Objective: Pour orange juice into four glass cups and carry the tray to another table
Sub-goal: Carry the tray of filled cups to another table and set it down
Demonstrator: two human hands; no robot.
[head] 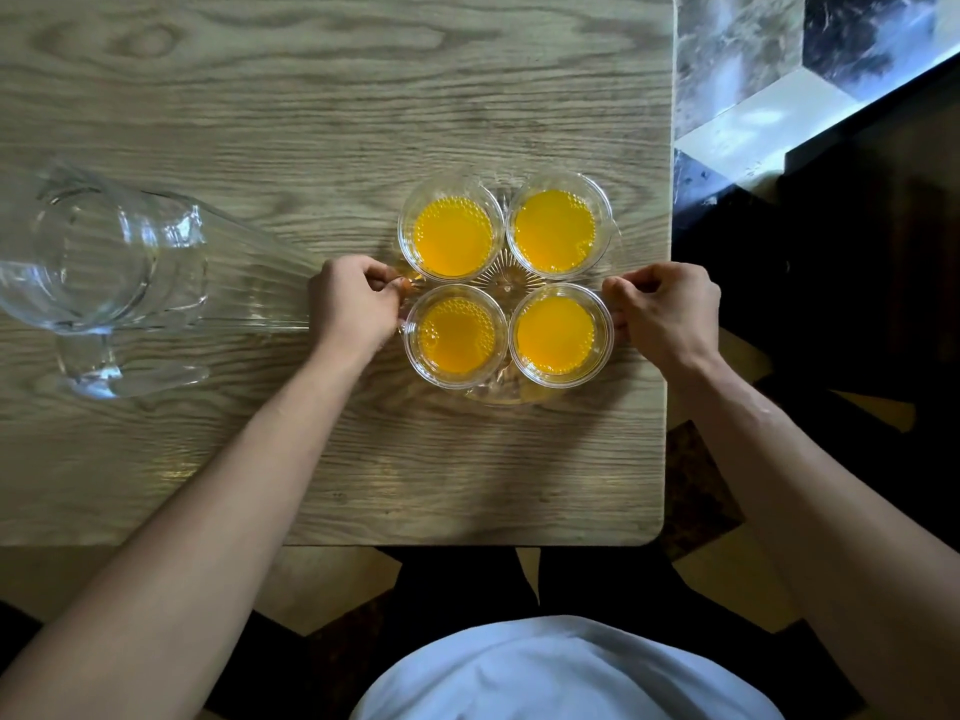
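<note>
Your left hand (353, 304) and right hand (667, 311) pinch opposite rims of the clear glass tray (506, 283) lying squarely between them on the table (311, 122), its four juice-filled cups (453, 236) level, empty pitcher (104, 272) well left.

No text, label, brand or number can be read anywhere. The glass cups (451, 236) and the pitcher (111, 267) left of them are plain.

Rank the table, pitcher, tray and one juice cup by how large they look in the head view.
1. Wooden table
2. Empty glass pitcher, though it looms near the camera
3. Glass tray
4. Any juice cup; all four look alike
</note>
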